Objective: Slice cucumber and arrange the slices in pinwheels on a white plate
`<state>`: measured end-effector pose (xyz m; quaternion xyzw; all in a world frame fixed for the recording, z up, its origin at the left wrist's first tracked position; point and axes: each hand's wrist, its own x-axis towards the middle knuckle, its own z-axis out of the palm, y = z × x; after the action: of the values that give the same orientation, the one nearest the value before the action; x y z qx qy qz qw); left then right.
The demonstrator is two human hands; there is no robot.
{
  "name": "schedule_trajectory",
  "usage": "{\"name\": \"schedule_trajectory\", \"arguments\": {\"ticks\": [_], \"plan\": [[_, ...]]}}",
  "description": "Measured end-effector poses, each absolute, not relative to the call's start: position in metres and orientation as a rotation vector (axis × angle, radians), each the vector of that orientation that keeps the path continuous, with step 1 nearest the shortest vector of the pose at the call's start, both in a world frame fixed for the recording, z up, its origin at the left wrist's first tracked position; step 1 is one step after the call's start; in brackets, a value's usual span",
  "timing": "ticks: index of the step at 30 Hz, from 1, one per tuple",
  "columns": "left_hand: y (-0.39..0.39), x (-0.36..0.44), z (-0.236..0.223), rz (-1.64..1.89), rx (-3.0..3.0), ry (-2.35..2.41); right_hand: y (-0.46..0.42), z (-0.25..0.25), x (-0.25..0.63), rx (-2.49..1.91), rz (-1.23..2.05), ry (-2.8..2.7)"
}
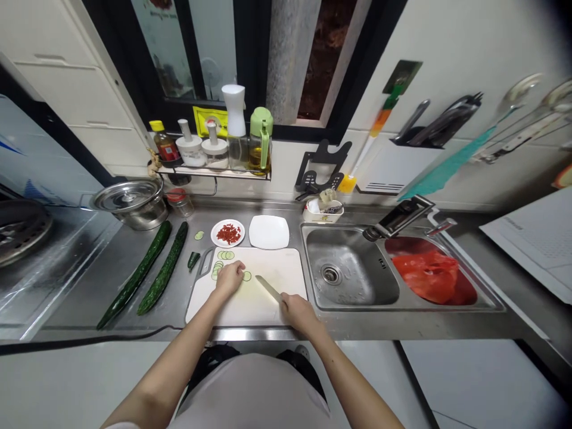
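My right hand is closed round the handle of a kitchen knife. The blade points up and left, just over a white cutting board. My left hand is over the board's left half with its fingers curled. Whether it holds anything is hidden. Just right of its fingertips lies a thin cucumber slice. More cucumber slices lie in small overlapping groups at the board's upper left. Left of the board, two whole dark green cucumbers lie side by side, with a short cucumber end nearer the board.
Behind the board stand a plate of red bits and a white square plate. A steel sink adjoins on the right, with a red plastic bag in its second basin. A lidded steel pot is at back left.
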<state>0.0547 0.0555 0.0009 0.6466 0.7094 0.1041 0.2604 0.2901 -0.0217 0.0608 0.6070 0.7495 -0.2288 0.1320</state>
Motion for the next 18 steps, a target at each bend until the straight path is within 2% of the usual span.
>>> {"name": "schedule_trajectory", "arguments": {"ticks": [18], "plan": [[0.053, 0.054, -0.004, 0.218, 1.772, 1.935, -0.015, 0.058, 0.274, 1.639, -0.638, 2.204]]}}
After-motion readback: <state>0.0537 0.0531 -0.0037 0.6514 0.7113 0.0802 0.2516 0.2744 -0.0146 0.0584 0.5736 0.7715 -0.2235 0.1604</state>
